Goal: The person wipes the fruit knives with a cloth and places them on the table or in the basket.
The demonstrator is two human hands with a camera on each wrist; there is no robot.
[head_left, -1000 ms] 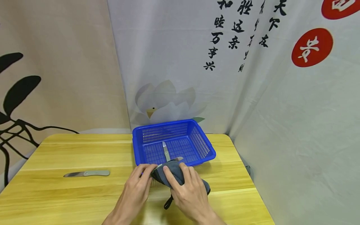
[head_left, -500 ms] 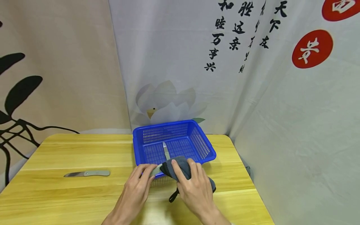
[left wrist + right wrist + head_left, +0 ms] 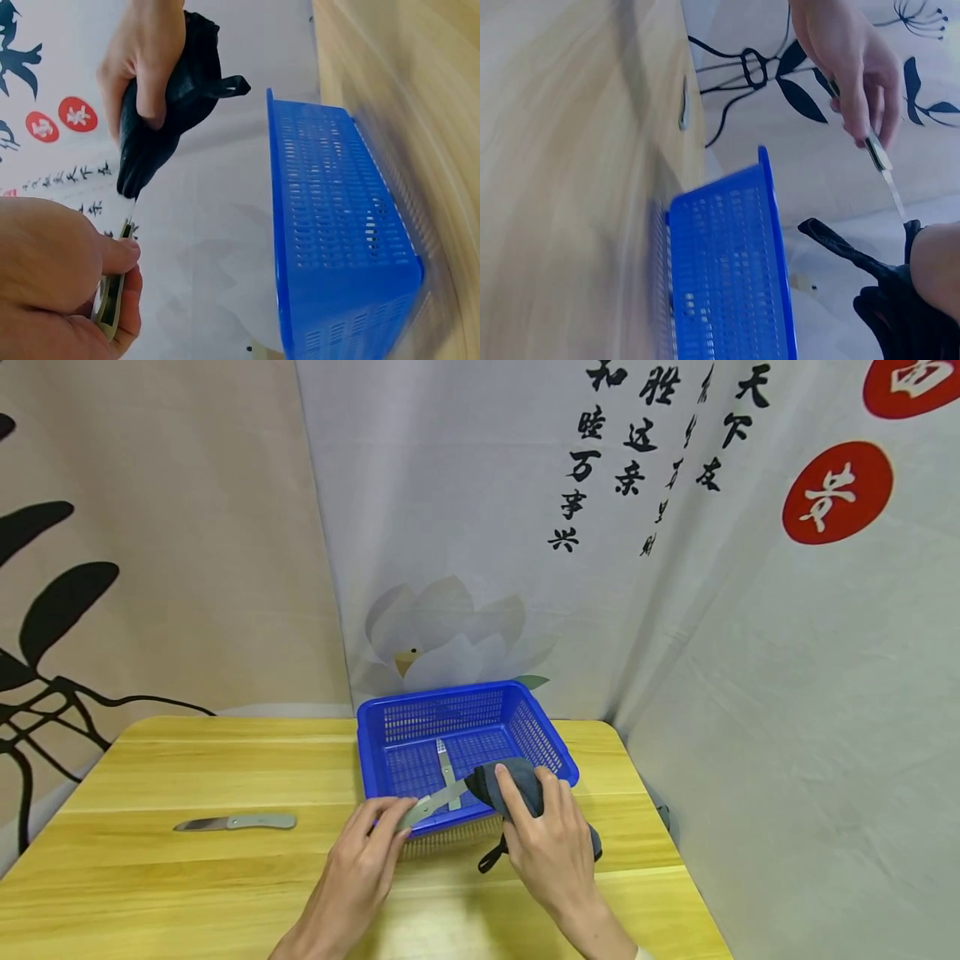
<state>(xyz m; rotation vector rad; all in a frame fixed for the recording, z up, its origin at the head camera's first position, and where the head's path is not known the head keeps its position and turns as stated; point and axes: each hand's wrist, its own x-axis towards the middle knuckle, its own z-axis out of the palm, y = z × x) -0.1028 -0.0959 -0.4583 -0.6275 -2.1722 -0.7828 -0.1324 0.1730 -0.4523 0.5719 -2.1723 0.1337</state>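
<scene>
My left hand grips the pale green handle of a folding knife, held just over the near rim of the blue basket. The blade points right, its far end hidden in a folded grey-blue cloth with black edging and a black loop. Fingers and thumb of my right hand pinch that cloth around the blade. In the left wrist view, a thin strip of blade shows between the knife handle and the cloth. The right wrist view also shows the bare blade entering the cloth.
A blue plastic basket stands at the back of the wooden table, with a similar knife inside. Another open knife lies on the table to the left. Printed curtains hang close behind and to the right.
My right hand and the cloth have slid right and slightly up along the knife, uncovering its handle and part of its blade. My left hand has stayed nearly in place.
</scene>
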